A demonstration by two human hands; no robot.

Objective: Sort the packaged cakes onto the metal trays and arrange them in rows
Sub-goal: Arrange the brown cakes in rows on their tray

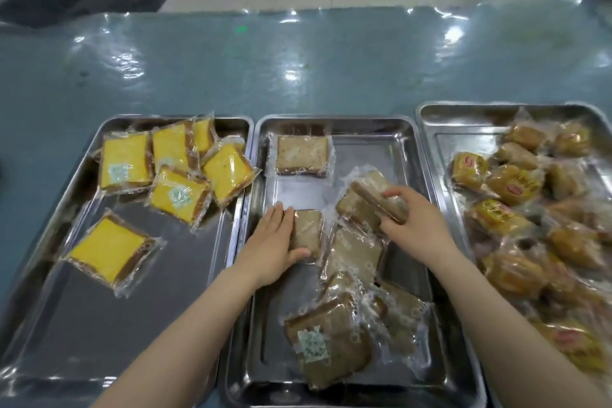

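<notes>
While three metal trays sit side by side, the middle tray (410, 156) holds the brown packaged cakes. Left hand (275, 242) lies flat, fingers straight, on one brown cake (308, 232) at frame centre; right hand (414, 222) grips another brown packet (377, 195), lifted.

glossy blue table cover (298, 53), perhaps plastic

The left hand (276, 242) covers the left part of a brown cake pack (306, 232). The right tray (430, 116) runs off the picture's right edge, so some of its buns (510, 184) are cut off. The labels on the yellow cake packs (124, 164) are too small and blurry to read.
</notes>
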